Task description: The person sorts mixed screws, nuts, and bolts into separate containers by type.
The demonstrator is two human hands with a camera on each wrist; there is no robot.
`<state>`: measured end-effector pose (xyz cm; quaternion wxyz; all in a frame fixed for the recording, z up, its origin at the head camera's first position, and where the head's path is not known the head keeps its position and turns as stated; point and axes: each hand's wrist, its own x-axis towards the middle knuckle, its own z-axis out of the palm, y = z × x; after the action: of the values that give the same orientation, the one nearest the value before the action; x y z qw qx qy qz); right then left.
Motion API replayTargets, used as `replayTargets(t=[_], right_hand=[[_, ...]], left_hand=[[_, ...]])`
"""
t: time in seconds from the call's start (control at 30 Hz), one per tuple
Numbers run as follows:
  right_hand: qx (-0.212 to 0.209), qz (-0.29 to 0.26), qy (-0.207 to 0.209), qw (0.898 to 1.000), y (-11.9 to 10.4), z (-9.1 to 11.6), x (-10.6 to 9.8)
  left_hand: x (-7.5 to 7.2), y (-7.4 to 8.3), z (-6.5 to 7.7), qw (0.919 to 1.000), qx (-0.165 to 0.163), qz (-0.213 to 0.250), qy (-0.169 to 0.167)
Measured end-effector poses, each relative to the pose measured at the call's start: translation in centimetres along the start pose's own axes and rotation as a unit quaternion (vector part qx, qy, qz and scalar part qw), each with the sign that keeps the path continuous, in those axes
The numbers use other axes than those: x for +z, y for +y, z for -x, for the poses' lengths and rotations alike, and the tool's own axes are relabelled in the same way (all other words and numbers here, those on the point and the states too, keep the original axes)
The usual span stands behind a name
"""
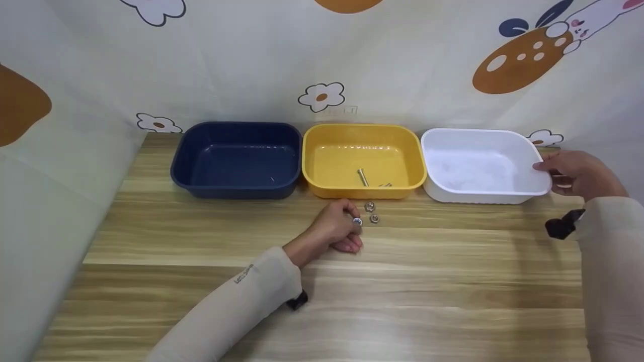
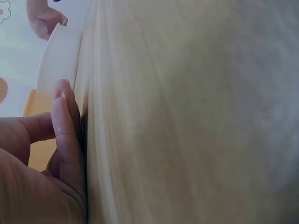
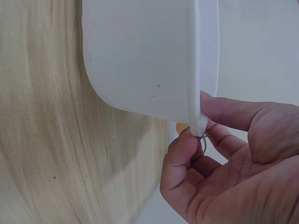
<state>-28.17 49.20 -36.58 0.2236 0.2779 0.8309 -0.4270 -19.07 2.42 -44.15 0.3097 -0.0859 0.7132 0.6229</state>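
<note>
My left hand [image 1: 334,226] is low over the table in front of the yellow bin [image 1: 322,191], pinching a small metal nut [image 1: 357,221] at its fingertips. Two more metal nuts, one nearer the bin [image 1: 370,206] and one nearer me [image 1: 374,218], lie just right of those fingers. In the left wrist view the left hand [image 2: 65,154] shows from the side, and the nut is hidden. At the far right, my right hand [image 1: 581,173] grips the right rim of the white bin [image 1: 485,197]; thumb and fingers [image 3: 224,112] clasp that rim in the right wrist view.
A dark blue bin [image 1: 236,192] stands left of the yellow one, all three in a row against a patterned cloth [image 1: 251,65]. A bolt [image 1: 363,177] and other small metal pieces [image 1: 386,185] lie in the yellow bin. The wooden table [image 1: 427,291] extends toward me.
</note>
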Motion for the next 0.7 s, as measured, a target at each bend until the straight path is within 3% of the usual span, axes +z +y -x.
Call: replayTargets(t=[0.7], right_hand=[[0.009, 0.001, 0.015, 1.000, 0.10, -0.08, -0.21]], left_hand=[[0.22, 0.23, -0.09, 1.0000, -0.001, -0.005, 0.001]])
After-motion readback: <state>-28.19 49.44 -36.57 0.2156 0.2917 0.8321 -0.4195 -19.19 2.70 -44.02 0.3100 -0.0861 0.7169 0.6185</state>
